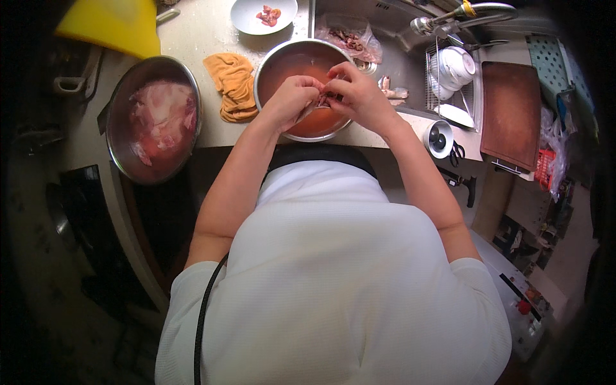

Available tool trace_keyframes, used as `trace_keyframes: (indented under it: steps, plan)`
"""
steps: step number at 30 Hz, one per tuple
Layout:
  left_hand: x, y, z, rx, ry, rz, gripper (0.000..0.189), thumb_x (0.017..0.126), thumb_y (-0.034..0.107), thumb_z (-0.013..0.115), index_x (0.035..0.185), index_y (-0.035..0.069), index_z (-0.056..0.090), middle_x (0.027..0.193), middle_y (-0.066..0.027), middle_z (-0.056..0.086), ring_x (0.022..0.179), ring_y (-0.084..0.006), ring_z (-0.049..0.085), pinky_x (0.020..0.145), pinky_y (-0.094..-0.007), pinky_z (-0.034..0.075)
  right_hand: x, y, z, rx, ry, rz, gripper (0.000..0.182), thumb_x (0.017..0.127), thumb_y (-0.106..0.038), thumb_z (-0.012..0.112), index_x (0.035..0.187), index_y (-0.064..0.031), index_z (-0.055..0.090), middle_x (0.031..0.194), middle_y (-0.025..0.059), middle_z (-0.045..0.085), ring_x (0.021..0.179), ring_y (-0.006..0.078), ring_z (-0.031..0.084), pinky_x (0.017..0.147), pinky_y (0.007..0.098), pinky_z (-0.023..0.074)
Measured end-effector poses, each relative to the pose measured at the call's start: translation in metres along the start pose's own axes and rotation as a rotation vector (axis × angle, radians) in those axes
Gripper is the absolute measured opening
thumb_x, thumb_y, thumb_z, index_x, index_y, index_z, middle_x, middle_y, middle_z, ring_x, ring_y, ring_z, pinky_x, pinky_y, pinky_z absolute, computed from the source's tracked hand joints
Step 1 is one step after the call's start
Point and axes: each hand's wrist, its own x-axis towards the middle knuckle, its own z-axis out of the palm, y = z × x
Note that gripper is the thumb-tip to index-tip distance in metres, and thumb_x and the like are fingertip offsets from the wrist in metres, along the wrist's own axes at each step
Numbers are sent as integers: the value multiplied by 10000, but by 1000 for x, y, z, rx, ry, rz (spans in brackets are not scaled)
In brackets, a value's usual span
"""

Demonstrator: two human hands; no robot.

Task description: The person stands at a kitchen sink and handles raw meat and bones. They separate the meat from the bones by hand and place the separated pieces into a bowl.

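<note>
Both my hands meet over a steel bowl [260, 91] of reddish, cloudy water at the counter's front edge. Between the fingertips of my left hand [299, 98] and my right hand [355, 94] is a small dark-red piece of meat [325, 100], mostly covered by the fingers. Behind the bowl, a white plate [243, 21] carries a few small reddish pieces [269, 16]. Further left stands a larger steel basin [194, 82] with a big lump of pale, pinkish raw meat [161, 113] in it.
A crumpled orange cloth [233, 86] lies between the basin and bowl. In the sink [404, 67] are a plastic bag of dark meat scraps [349, 41] and a wire rack [431, 72] with white bowls [455, 67]. Scissors [457, 154] and a brown cutting board [510, 113] are at right.
</note>
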Motion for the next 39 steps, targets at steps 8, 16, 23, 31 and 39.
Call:
trace_keyframes:
  steps: [8,16,23,31,39]
  plan:
    - [-3,15,7,0,51,-28,155,826,-33,475,884,25,606,770,-28,603,604,-54,546,502,-147,438,0,-4,-6,-183,8,-151,278,728,-47,696,983,-75,589,966,89,544,829,281,615,669,380,525]
    - [-1,15,15,46,38,-12,133,840,-7,485,841,32,611,742,-8,576,569,-40,506,468,-147,383,3,-13,-11,-345,-22,-219,198,743,-122,666,916,-88,576,905,82,539,815,269,606,630,397,524]
    - [-4,13,8,80,-61,0,154,759,-26,498,864,17,601,740,-5,548,575,-44,449,513,-153,370,0,-18,-7,-280,86,-128,186,746,-139,669,893,-79,573,874,85,537,769,286,612,604,411,513]
    - [-14,13,15,19,-4,18,237,733,-62,511,954,-41,595,916,-98,609,808,-137,600,754,-209,495,-6,1,8,-21,281,26,150,729,-43,639,856,-28,561,803,112,548,713,284,601,622,358,487]
    - [-19,12,20,-81,59,54,224,762,-71,514,976,-47,575,948,-141,617,889,-181,632,822,-252,525,-6,19,0,924,304,463,31,811,-8,583,830,14,591,802,82,655,723,140,648,652,256,530]
